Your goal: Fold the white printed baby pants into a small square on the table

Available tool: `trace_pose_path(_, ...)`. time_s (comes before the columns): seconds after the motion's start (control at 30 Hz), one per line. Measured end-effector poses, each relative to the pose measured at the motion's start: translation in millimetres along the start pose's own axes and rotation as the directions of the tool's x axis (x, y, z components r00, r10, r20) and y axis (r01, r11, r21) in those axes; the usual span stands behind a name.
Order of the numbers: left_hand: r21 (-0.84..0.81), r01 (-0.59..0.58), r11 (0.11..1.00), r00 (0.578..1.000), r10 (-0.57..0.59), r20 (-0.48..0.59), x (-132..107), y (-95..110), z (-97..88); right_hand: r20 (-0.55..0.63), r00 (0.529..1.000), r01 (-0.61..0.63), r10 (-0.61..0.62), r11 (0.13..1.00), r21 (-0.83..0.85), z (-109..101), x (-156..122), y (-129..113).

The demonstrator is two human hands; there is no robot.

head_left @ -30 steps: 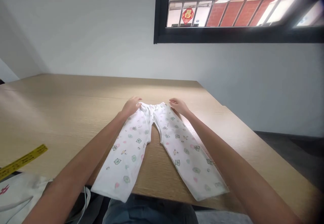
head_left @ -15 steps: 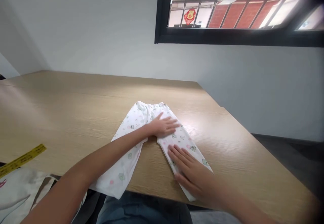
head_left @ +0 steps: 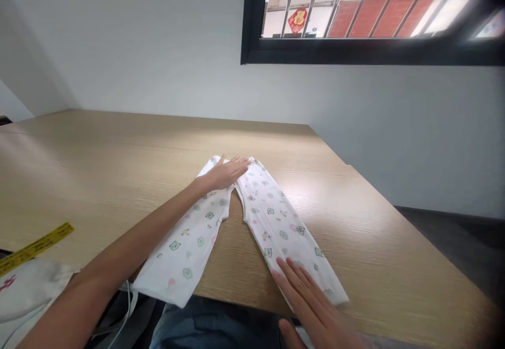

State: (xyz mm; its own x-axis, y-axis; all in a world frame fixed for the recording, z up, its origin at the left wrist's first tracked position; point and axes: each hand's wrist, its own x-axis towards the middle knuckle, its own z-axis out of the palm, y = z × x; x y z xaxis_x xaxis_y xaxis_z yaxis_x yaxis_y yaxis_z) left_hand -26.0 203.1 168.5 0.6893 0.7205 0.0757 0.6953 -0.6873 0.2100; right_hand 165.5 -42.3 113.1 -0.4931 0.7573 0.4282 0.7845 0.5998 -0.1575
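Observation:
A pair of small white trousers (head_left: 272, 212) with printed green and pink animal faces is spread on the table, waistband away from me and legs apart towards me. My left hand (head_left: 226, 172) lies flat across the top near the waistband, fingers stretched out and covering part of it. Down at the lower end of the right-side leg, my right hand (head_left: 311, 301) rests palm down with fingers extended. The left-side leg passes partly under my left forearm, and its hem reaches over the table's near edge.
The wooden table (head_left: 130, 175) runs back to a grey wall. A yellow measuring strip (head_left: 37, 246) lies at the left edge, above a white cloth bag (head_left: 27, 296). A dark-framed barred window (head_left: 355, 51) is at upper right. The table's right edge slopes down towards me.
My left hand has moved from the right-side leg up and left to the waistband. My right hand has slid down that leg towards its hem, and the leg lies flatter.

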Motion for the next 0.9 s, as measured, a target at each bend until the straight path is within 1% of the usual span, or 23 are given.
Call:
trace_pose_path(0.07, -0.034, 0.054, 0.998, 0.999, -0.054, 0.006, -44.0, 2.5, -14.6, -0.101, 0.992, 0.081, -0.075, 0.995, 0.061, 12.0, 21.8, -16.9)
trace_pose_path(0.1, -0.053, 0.096, 0.994, 0.995, -0.096, 0.013, -67.9, 5.3, -20.1, -0.125, 0.984, 0.143, -0.13, 0.984, 0.104, 19.0, 35.8, -27.6)
trace_pose_path(0.13, -0.114, 0.156, 0.981, 0.987, -0.151, 0.052, -91.8, 9.1, -23.7, -0.135, 0.977, 0.187, -0.167, 0.97, 0.154, 26.6, 50.9, -39.1)
trace_pose_path(0.17, -0.158, 0.195, 0.968, 0.977, -0.177, 0.122, -114.4, 13.8, -25.3, -0.134, 0.975, 0.205, -0.179, 0.954, 0.218, 34.8, 66.3, -50.9)
trace_pose_path(0.23, -0.214, 0.255, 0.943, 0.948, -0.2, 0.246, -151.4, 22.9, -21.7, -0.092, 0.985, 0.169, -0.147, 0.932, 0.32, 52.9, 94.0, -73.4)
trace_pose_path(0.27, -0.224, 0.268, 0.937, 0.938, -0.201, 0.283, -163.8, 25.6, -16.8, -0.072, 0.991, 0.135, -0.117, 0.93, 0.343, 62.4, 104.8, -83.0)
trace_pose_path(0.3, -0.225, 0.27, 0.936, 0.935, -0.198, 0.295, -171.1, 26.2, -10.2, -0.051, 0.996, 0.092, -0.08, 0.931, 0.352, 71.9, 112.8, -91.3)
trace_pose_path(0.33, -0.218, 0.257, 0.941, 0.938, -0.189, 0.29, -172.9, 23.9, -2.4, -0.033, 0.998, 0.058, -0.05, 0.936, 0.348, 80.7, 118.0, -97.9)
trace_pose_path(0.37, -0.202, 0.23, 0.952, 0.947, -0.171, 0.271, -169.2, 18.8, 5.8, -0.017, 0.999, 0.032, -0.028, 0.942, 0.333, 88.5, 120.5, -103.0)
trace_pose_path(0.43, -0.134, 0.158, 0.978, 0.97, -0.128, 0.208, -146.7, 0.8, 21.6, 0.001, 1.0, 0.019, -0.02, 0.958, 0.284, 99.5, 118.8, -109.3)
trace_pose_path(0.5, -0.04, 0.114, 0.993, 0.987, -0.109, 0.122, -109.8, -23.1, 33.2, 0.003, 0.999, 0.046, -0.048, 0.975, 0.218, 103.7, 111.5, -112.6)
trace_pose_path(0.6, -0.024, 0.131, 0.991, 0.991, -0.13, 0.037, -50.7, -57.4, 40.5, -0.023, 0.995, 0.098, -0.096, 0.988, 0.121, 103.6, 98.0, -116.1)
trace_pose_path(0.67, -0.03, 0.154, 0.988, 0.988, -0.154, -0.009, -22.8, -73.1, 41.0, -0.065, 0.991, 0.118, -0.114, 0.99, 0.072, 105.2, 90.8, -118.4)
trace_pose_path(0.73, -0.036, 0.175, 0.984, 0.983, -0.177, -0.056, -9.0, -81.3, 40.5, -0.127, 0.984, 0.13, -0.124, 0.991, 0.038, 109.5, 86.5, -120.5)
trace_pose_path(0.8, -0.039, 0.188, 0.981, 0.975, -0.191, -0.11, -6.7, -82.8, 39.5, -0.208, 0.969, 0.137, -0.13, 0.99, 0.017, 112.7, 85.4, -121.8)
trace_pose_path(0.87, -0.037, 0.208, 0.977, 0.961, -0.212, -0.179, -8.9, -78.9, 37.7, -0.312, 0.939, 0.161, -0.144, 0.987, 0.028, 109.2, 85.7, -120.6)
trace_pose_path(0.9, -0.037, 0.227, 0.973, 0.949, -0.23, -0.218, -9.3, -75.2, 36.4, -0.389, 0.911, 0.181, -0.139, 0.981, 0.073, 103.5, 85.3, -117.9)
